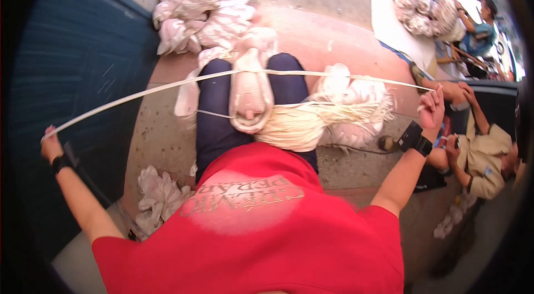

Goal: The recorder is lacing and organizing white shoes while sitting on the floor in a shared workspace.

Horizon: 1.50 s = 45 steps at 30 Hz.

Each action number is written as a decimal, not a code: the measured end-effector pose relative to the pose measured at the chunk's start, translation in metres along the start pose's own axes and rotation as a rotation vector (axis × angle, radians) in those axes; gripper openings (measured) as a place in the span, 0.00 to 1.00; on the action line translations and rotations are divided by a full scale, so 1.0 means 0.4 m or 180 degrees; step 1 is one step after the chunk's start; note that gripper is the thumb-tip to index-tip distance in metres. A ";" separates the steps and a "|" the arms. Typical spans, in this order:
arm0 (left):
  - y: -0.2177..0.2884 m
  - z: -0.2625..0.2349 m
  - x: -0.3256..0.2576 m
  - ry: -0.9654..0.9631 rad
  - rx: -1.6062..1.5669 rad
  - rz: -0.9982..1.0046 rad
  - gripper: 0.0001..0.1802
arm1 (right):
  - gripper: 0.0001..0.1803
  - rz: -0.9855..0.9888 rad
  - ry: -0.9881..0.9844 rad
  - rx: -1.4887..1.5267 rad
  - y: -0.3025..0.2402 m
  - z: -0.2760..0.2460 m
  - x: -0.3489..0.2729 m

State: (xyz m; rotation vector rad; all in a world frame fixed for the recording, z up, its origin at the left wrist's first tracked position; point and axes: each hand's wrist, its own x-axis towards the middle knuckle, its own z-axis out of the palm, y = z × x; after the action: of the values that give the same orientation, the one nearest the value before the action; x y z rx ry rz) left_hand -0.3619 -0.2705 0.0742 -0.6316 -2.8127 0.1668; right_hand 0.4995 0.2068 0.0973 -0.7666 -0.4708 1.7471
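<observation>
A pale pink and white shoe (252,94) rests lengthwise between my thighs. A long white shoelace (139,94) crosses its upper part and stretches out nearly straight to both sides. Far out on the left, my left hand (51,144) is closed on one end of the lace. On the right, my right hand (431,109) pinches the other end, fingers curled. Over my right thigh lies a thick bundle of cream laces (300,127), touching the shoe's side. How the lace passes through the shoe's eyelets is too small to tell.
A heap of similar shoes (208,10) lies ahead, with more shoes (356,99) right of my knee and a pile (158,197) at lower left. A blue panel (83,71) stands close on my left. A seated person (484,152) is at right, another person (481,30) farther off.
</observation>
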 end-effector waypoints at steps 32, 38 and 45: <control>1.024 0.007 -0.514 -0.2093 -0.2839 0.1974 0.13 | 0.15 0.0034 -0.2573 -0.4315 0.842 0.252 0.001; 1.035 -0.002 -0.527 -0.1818 -0.2626 0.1771 0.12 | 0.10 0.0251 -0.2231 -0.4366 0.830 0.286 0.005; 1.044 -0.006 -0.537 -0.0815 -0.2083 0.2585 0.07 | 0.06 -0.1675 -0.2870 -0.5141 0.886 0.299 0.033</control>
State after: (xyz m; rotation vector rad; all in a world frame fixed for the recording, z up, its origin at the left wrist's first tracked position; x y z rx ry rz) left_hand -0.0045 0.0119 -0.0399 -1.9889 -2.6165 -0.5920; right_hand 0.1682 0.1192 -0.0536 -0.6733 -2.5657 0.8075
